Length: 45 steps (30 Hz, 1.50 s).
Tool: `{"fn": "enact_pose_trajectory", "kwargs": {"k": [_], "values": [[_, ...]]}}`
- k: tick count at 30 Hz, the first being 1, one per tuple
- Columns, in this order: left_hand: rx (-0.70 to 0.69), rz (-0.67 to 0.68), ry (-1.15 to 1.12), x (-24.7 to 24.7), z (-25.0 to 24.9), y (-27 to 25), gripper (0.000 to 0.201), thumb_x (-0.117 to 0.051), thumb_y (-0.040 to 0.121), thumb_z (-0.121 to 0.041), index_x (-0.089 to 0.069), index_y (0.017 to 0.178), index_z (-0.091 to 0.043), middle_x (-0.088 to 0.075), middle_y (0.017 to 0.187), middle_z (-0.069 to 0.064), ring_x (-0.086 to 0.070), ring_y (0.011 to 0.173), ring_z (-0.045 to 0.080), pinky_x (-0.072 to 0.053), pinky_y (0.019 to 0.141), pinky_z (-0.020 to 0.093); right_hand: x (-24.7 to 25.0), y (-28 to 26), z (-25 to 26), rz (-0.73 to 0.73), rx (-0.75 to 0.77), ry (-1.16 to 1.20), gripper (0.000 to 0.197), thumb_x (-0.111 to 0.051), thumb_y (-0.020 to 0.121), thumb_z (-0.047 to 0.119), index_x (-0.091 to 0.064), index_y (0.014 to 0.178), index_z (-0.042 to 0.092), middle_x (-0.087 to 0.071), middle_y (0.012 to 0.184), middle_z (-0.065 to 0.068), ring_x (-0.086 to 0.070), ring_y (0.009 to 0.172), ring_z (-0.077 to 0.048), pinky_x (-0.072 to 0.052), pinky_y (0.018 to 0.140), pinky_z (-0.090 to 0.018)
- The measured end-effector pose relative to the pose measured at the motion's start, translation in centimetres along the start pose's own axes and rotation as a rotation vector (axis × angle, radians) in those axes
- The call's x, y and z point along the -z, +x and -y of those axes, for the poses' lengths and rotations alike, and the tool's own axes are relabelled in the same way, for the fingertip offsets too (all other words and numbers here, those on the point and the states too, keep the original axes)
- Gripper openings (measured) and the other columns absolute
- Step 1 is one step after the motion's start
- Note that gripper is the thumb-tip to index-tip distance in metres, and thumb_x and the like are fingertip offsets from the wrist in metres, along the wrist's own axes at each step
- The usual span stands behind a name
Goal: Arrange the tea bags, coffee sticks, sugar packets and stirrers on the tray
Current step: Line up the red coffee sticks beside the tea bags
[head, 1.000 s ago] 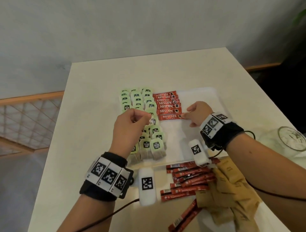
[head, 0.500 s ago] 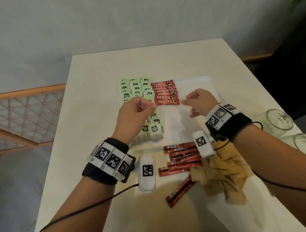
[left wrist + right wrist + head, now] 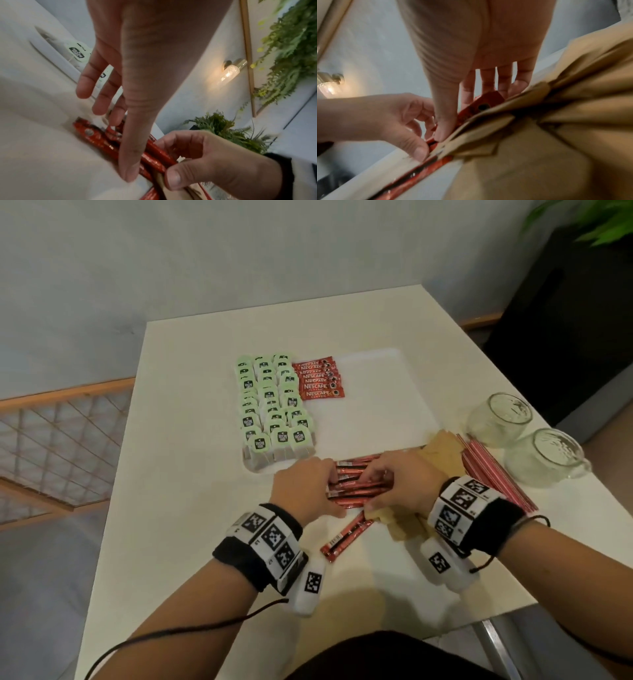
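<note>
A white tray [image 3: 376, 392] holds rows of green tea bags [image 3: 270, 402] on its left and a short row of red coffee sticks [image 3: 320, 380] beside them. A loose pile of coffee sticks [image 3: 352, 491] lies at the tray's near edge. My left hand [image 3: 330, 484] grips the pile's left end between thumb and fingers. My right hand [image 3: 373, 477] grips its right end, thumb on the near side. In the left wrist view my left hand [image 3: 122, 148] has its thumb down on the sticks [image 3: 154, 152]. Brown sugar packets [image 3: 539, 135] lie under my right hand [image 3: 455, 116].
Brown sugar packets [image 3: 442, 450] spread right of the pile. Red-and-white stirrers [image 3: 489, 474] lie beyond them. Two glass jars [image 3: 496, 419] [image 3: 544, 460] stand at the table's right edge. Two more coffee sticks [image 3: 346, 537] lie nearer me.
Both hands have come back from the rows on the tray to the loose pile of coffee sticks at its near edge and closed on it.
</note>
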State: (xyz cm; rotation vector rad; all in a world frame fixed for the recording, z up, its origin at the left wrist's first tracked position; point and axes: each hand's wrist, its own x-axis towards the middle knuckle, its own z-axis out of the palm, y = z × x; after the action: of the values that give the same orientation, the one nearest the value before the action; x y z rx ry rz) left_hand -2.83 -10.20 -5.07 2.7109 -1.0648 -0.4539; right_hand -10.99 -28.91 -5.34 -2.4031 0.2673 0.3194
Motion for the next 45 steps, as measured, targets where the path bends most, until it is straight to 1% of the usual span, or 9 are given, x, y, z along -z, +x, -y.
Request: {"fn": "enact_pose_trajectory", "kwargs": {"k": [5, 11, 19, 23, 27, 31, 34, 40, 45], "values": [[-0.081, -0.006, 0.124, 0.0, -0.9, -0.1, 0.029, -0.069, 0.083, -0.050, -0.060, 0.100, -0.027, -0.061, 0.100, -0.007, -0.058, 0.093, 0.015, -0.035, 0.067, 0.028, -0.2, -0.8, -0.1, -0.050, 0.076, -0.150, 0.034, -0.081, 0.070, 0.043, -0.073, 0.102, 0.039, -0.057, 0.090, 0.024, -0.054, 0.089, -0.002, -0.042, 0.081, -0.022], [-0.192, 0.008, 0.284, 0.2, -1.4, -0.4, 0.027, -0.060, 0.087, -0.034, -0.056, 0.110, -0.020, -0.062, 0.107, -0.001, -0.061, 0.098, 0.021, -0.038, 0.067, 0.030, 0.0, -1.5, 0.4, -0.029, 0.085, -0.189, 0.022, -0.064, 0.089, 0.039, -0.073, 0.108, 0.034, -0.063, 0.091, 0.019, -0.051, 0.078, 0.001, -0.037, 0.074, -0.022], [-0.058, 0.091, 0.386, -0.5, -0.9, -1.5, 0.028, -0.043, 0.098, -0.020, -0.047, 0.123, -0.009, -0.061, 0.116, 0.009, -0.063, 0.100, 0.027, -0.038, 0.068, 0.032, 0.2, -2.4, 0.4, -0.092, -0.025, -0.176, 0.026, -0.062, 0.092, 0.028, -0.068, 0.117, 0.025, -0.069, 0.109, 0.006, -0.061, 0.097, -0.011, -0.049, 0.090, -0.027], [0.054, 0.182, 0.165, 0.1, -0.5, -1.5, 0.029, -0.039, 0.100, -0.017, -0.042, 0.126, -0.005, -0.061, 0.113, 0.011, -0.060, 0.092, 0.027, -0.039, 0.070, 0.033, 0.7, -2.5, 0.6, -0.140, -0.031, -0.061, 0.024, -0.064, 0.091, 0.025, -0.071, 0.114, 0.019, -0.071, 0.105, 0.002, -0.064, 0.094, -0.013, -0.051, 0.088, -0.029], [0.071, 0.232, -0.248, 1.1, -0.4, -1.0, 0.019, -0.038, 0.103, -0.020, -0.042, 0.110, -0.003, -0.060, 0.097, 0.010, -0.058, 0.077, 0.021, -0.050, 0.067, 0.034, 1.4, -2.4, 0.7, -0.186, -0.014, 0.074, 0.026, -0.063, 0.092, 0.020, -0.069, 0.117, 0.015, -0.072, 0.107, 0.001, -0.066, 0.098, -0.016, -0.052, 0.091, -0.033], [0.157, 0.078, -0.878, 1.7, -1.9, -0.8, 0.019, -0.039, 0.104, -0.024, -0.052, 0.095, -0.013, -0.053, 0.078, -0.001, -0.051, 0.061, 0.011, -0.050, 0.054, 0.024, 1.7, -1.8, 1.0, -0.235, -0.035, 0.274, 0.016, -0.064, 0.091, 0.020, -0.068, 0.107, 0.021, -0.073, 0.096, 0.004, -0.069, 0.089, -0.015, -0.056, 0.085, -0.037], [0.128, -0.038, -1.099, 1.7, -3.0, -0.8, 0.015, -0.055, 0.099, -0.031, -0.063, 0.095, -0.020, -0.062, 0.067, -0.009, -0.053, 0.051, 0.006, -0.045, 0.048, 0.020, 1.5, -1.1, 1.9, -0.261, -0.016, 0.371, 0.010, -0.066, 0.090, 0.021, -0.067, 0.099, 0.023, -0.073, 0.091, 0.002, -0.070, 0.085, -0.017, -0.056, 0.084, -0.040], [0.184, -0.209, -1.352, 1.5, -2.8, -0.4, 0.014, -0.055, 0.100, -0.025, -0.065, 0.102, -0.015, -0.065, 0.077, -0.005, -0.048, 0.047, 0.005, -0.040, 0.047, 0.019, 1.0, -0.1, 3.7, -0.283, 0.038, 0.476, 0.006, -0.062, 0.093, 0.023, -0.065, 0.088, 0.021, -0.069, 0.065, 0.011, -0.061, 0.059, 0.004, -0.045, 0.065, -0.019], [0.268, -0.213, -1.405, 2.9, -1.7, -0.2, 0.014, -0.038, 0.104, -0.014, -0.050, 0.098, -0.011, -0.070, 0.094, 0.010, -0.054, 0.045, 0.004, -0.041, 0.040, 0.014, 1.6, 0.8, 4.3, -0.198, -0.011, 0.623, 0.011, -0.051, 0.099, 0.011, -0.060, 0.099, 0.005, -0.071, 0.082, -0.005, -0.058, 0.058, -0.012, -0.045, 0.053, -0.017]]}}
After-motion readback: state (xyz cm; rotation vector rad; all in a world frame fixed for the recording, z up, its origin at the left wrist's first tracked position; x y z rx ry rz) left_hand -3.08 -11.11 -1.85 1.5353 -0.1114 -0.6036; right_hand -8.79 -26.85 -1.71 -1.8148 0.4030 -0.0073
